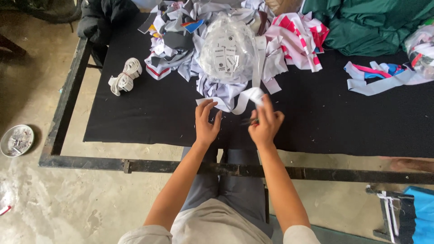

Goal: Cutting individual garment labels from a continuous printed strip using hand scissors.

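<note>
- The bundled white roll (125, 76) lies well to the left of both hands and apart from the work; it seems in no danger, though a wide sweep of the forearm could nudge it toward the metal frame (68, 97) and off the edge.
- The left hand (205, 123) rests on the black table cover (149, 117) with fingers spread and loose, gripping nothing. It sits just left of the strip, so the strip is unsteadied on that side and could slide or twist.
- The white fabric strip (251, 96) curls up just above the right hand (265, 123), which is closed on its lower end and also holds a small dark tool, probably snips (250, 121). I judge the blades could nick a left fingertip, or cut the strip crookedly, since both hands are close together.
- Just beyond the grip, the scrap pile (181, 49) and clear plastic bag (228, 47) crowd the strip; pulling it may drag loose pieces along.
</note>
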